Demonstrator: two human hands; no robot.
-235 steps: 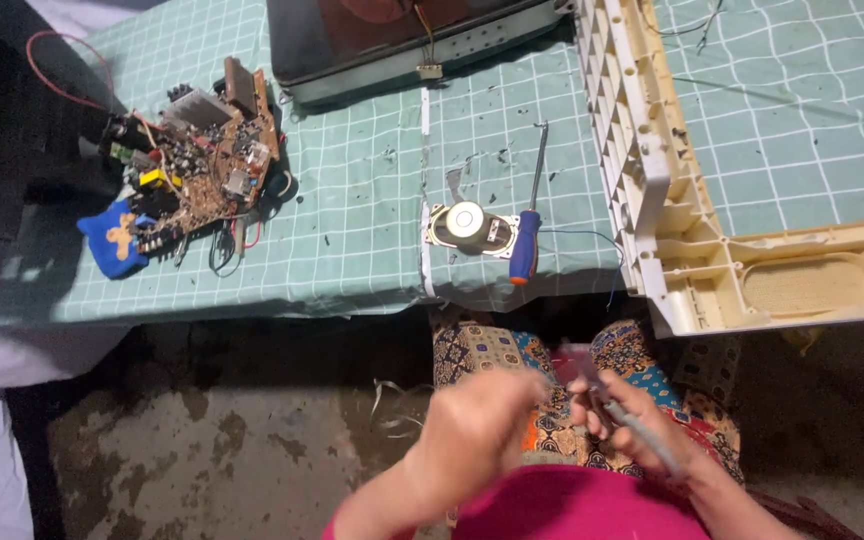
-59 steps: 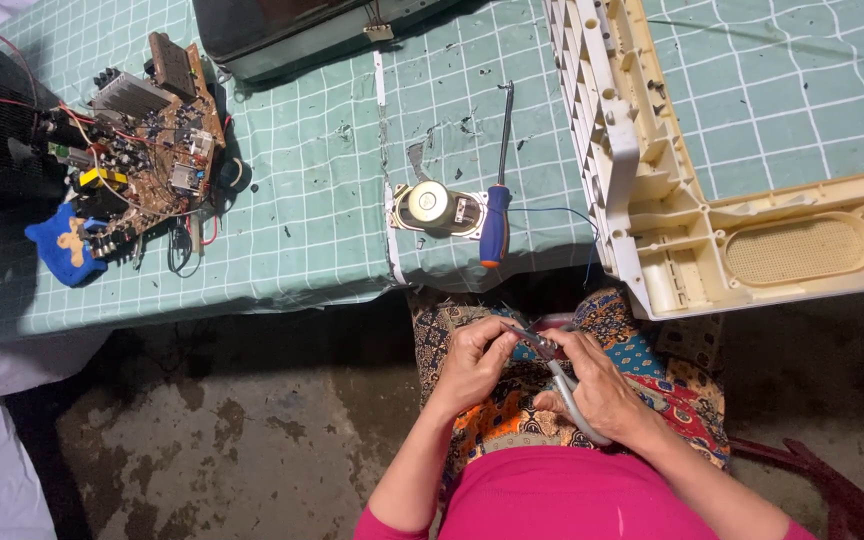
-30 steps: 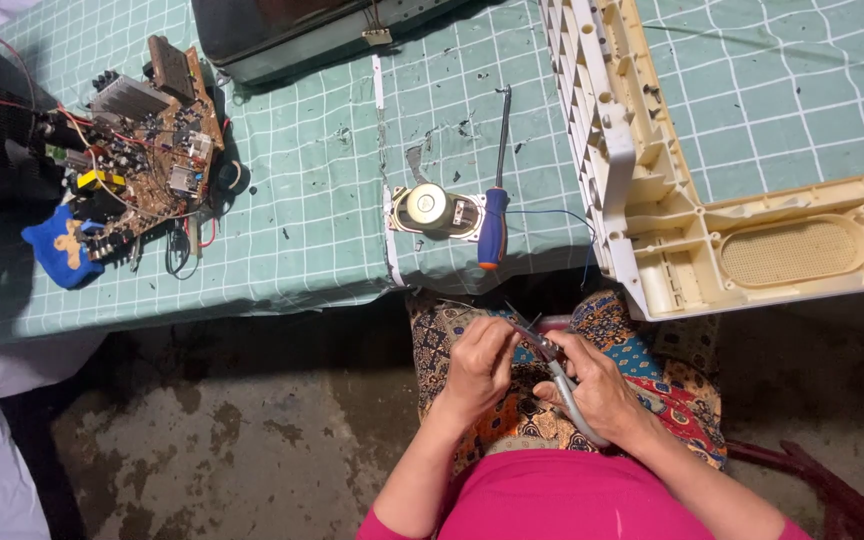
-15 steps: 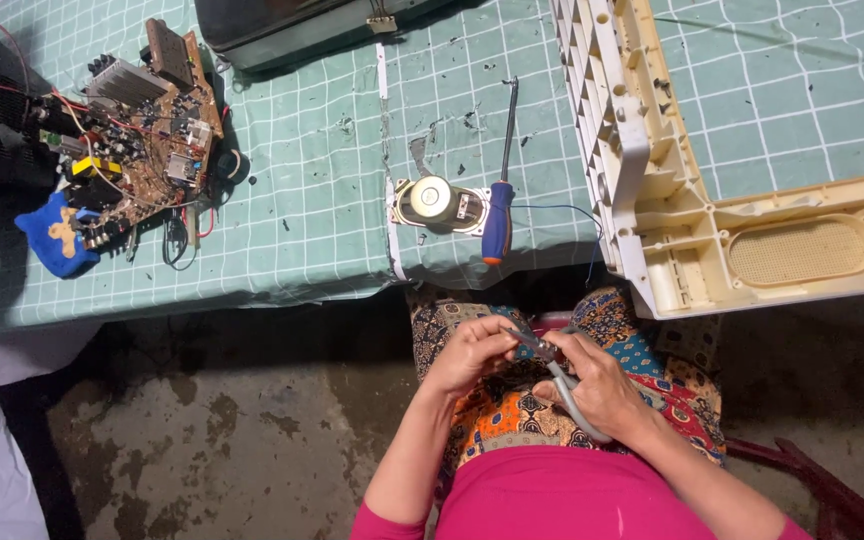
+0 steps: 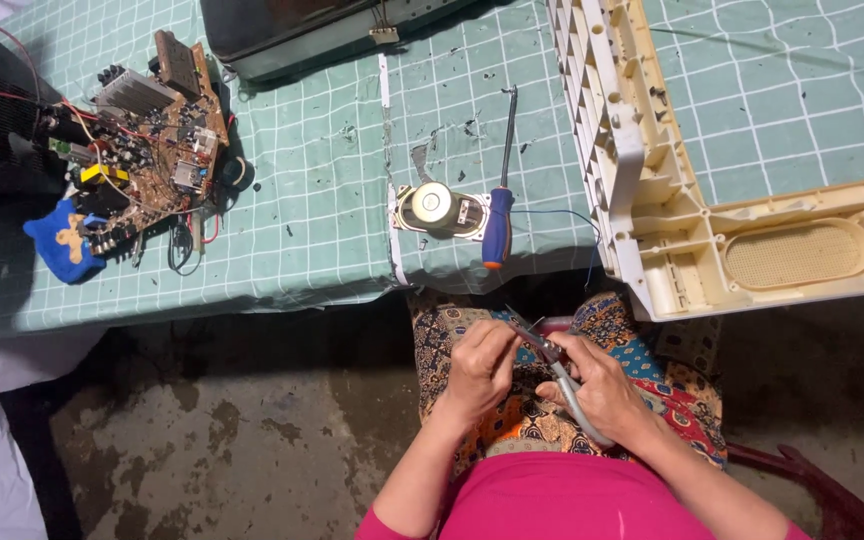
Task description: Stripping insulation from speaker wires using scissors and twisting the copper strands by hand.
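Green checked cloth (image 5: 332,200) covers the table, and at its left end lies a brown circuit board (image 5: 157,120) with red wires, a blue cloth piece (image 5: 62,240) just beside it. Further right, near the table's front edge, a small round speaker (image 5: 437,208) rests touching the blue handle of a screwdriver (image 5: 497,215), whose shaft points away from the person. A cream plastic casing (image 5: 672,220) fills the right side.

Below the table, over a patterned lap, the left hand (image 5: 482,365) has its fingertips pinched together on something too small to make out, right at the tip of the pliers (image 5: 562,375). The right hand (image 5: 602,395) is wrapped around the pliers' grey handles, squeezing them; the nose points up-left, meeting the left fingertips between the two hands.
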